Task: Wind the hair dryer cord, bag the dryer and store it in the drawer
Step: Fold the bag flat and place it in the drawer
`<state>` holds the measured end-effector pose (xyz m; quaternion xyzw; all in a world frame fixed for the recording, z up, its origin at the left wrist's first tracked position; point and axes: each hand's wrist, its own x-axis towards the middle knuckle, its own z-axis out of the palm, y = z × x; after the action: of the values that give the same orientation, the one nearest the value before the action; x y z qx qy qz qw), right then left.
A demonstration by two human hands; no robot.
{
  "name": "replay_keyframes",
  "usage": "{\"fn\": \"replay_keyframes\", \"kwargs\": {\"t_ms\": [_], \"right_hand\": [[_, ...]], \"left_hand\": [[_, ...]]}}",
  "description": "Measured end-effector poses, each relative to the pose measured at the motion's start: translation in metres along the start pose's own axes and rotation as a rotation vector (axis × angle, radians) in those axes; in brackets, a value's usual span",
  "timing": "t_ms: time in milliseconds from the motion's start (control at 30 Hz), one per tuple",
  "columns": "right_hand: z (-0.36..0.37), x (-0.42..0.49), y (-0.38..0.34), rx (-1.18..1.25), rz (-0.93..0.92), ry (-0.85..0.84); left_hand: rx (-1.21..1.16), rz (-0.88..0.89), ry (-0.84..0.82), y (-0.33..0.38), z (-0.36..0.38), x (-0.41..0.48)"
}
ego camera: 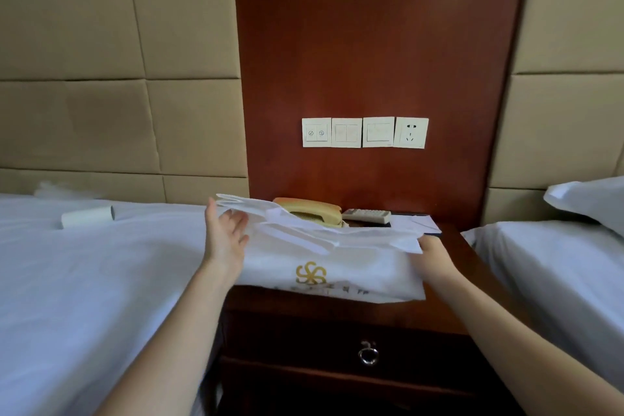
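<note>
A white bag (324, 260) of soft, matte, cloth-like material lies on the dark wooden worktop (456, 300) between two beds, its lower edge hanging just over the front. A gold pinwheel emblem (311, 273) is printed on its face, with a line of small lettering beneath that is too blurred to read. The bag's upper layers are lifted into flat, creased flaps that are motion-blurred. What the bag holds cannot be seen.

The left hand (226, 230) stands at the bag's left edge, palm turned inward, its fingers (236, 216) straight and spread against the cloth, gripping nothing. The right hand (435, 257) holds the right edge, fingers curled under the fabric with their tips hidden.

Below the worktop, the drawer (320, 341) is closed, with a shiny metal ring pull (368, 353) on its front.

Behind the bag, partly covered by its flaps, sit a cream telephone (310, 209), a pale remote control (366, 215) and some papers (418, 223). Four white wall plates (364, 132) line the glossy reddish wood panel (371, 44), which is flanked by tan padded panels (118, 78).

A white cylinder (87, 217) lies on the left bed (84, 280). A pillow (591, 199), cut off by the frame, rests on the right bed (557, 263).
</note>
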<state>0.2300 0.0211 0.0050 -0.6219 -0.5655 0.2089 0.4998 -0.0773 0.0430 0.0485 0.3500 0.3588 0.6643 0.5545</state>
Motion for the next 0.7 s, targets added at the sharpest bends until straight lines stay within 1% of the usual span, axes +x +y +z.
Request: {"fn": "replay_keyframes", "kwargs": {"t_ms": [133, 233, 333, 400, 467, 567, 633, 700], "right_hand": [[0.011, 0.021, 0.012, -0.030, 0.145, 0.115], [0.016, 0.032, 0.022, -0.074, 0.215, 0.156], [0.020, 0.039, 0.030, -0.078, 0.314, 0.165], [0.019, 0.041, 0.034, -0.064, 0.347, 0.117], [0.016, 0.041, 0.034, -0.051, 0.319, 0.058], [0.012, 0.042, 0.029, -0.069, 0.183, -0.035], [0.012, 0.042, 0.020, -0.061, 0.099, -0.033], [0.013, 0.040, 0.008, 0.009, 0.057, -0.018]], "left_hand": [[0.190, 0.171, -0.019, -0.027, 0.011, 0.023], [0.332, 0.294, -0.061, -0.040, 0.017, 0.034], [0.510, 0.352, -0.083, -0.051, 0.018, 0.042], [0.569, 0.359, -0.096, -0.059, 0.017, 0.050], [0.639, 0.344, -0.065, -0.067, 0.017, 0.059], [0.694, 0.292, -0.037, -0.079, 0.015, 0.070], [0.762, 0.201, -0.058, -0.087, 0.010, 0.075], [0.885, 0.114, -0.070, -0.093, 0.003, 0.079]]}}
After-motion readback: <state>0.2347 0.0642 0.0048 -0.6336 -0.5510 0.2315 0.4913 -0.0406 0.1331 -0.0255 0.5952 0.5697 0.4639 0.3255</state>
